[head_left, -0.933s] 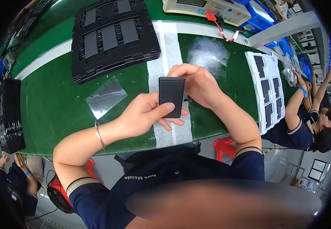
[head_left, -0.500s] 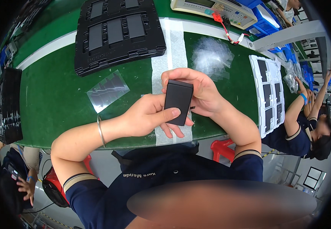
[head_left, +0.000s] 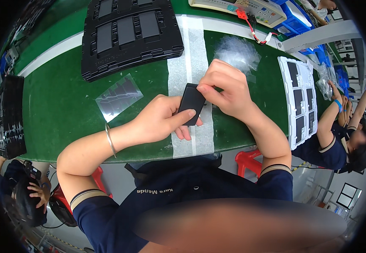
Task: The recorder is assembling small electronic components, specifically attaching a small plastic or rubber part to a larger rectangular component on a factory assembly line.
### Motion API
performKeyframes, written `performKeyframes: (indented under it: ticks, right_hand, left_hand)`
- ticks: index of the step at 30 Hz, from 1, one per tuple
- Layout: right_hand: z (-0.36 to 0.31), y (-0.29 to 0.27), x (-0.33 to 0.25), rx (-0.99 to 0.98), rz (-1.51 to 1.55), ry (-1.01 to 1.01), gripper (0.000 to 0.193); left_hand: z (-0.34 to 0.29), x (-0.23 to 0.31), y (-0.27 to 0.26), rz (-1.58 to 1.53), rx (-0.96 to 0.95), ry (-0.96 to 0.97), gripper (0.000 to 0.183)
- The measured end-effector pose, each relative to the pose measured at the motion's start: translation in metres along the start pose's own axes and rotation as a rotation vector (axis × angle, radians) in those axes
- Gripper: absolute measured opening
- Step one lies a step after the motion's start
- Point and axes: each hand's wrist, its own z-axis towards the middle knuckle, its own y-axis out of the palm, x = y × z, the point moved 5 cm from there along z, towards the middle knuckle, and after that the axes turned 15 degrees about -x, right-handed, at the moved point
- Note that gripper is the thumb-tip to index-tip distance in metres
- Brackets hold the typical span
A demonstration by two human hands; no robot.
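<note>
A flat, black, rectangular battery [head_left: 192, 101] is tilted slightly above the green table. My left hand [head_left: 166, 118] grips its lower part, thumb across the face and fingers beneath. At its upper right corner, my right hand [head_left: 225, 88] is closed in a pinch, thumb tip against the edge; whether any thin film lies between those fingertips is hidden. A clear plastic sheet [head_left: 119, 98] with glare on it rests left of my hands. Beyond my right hand is a loose pile of clear films [head_left: 238, 55].
Stacked black trays [head_left: 132, 59] with dark flat pieces stand at the back. On the right is a white tray [head_left: 291, 105] with black pieces. A cream bench instrument [head_left: 250, 10] with red leads sits behind. More black trays [head_left: 11, 118] are far left. Co-workers are at both sides.
My right hand has gone from being wrapped around the battery's right side to a pinch at its upper corner. The battery has tilted and shifted slightly up; my left hand keeps its grip.
</note>
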Motion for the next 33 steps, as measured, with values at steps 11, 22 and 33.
performKeyframes:
  ticks: [11,22,33]
  right_hand:
    - [-0.01,0.009,0.008,0.09,0.534,0.099,0.044]
    - [-0.006,0.016,0.008,-0.173,0.827,0.072,0.041]
    - [-0.008,0.018,0.006,-0.012,0.772,0.166,0.07]
  left_hand:
    - [-0.002,0.003,0.0,-0.152,0.055,0.178,0.029]
    - [-0.004,0.002,-0.005,-0.179,0.08,0.283,0.023]
    - [-0.005,0.004,-0.013,-0.14,0.27,0.325,0.026]
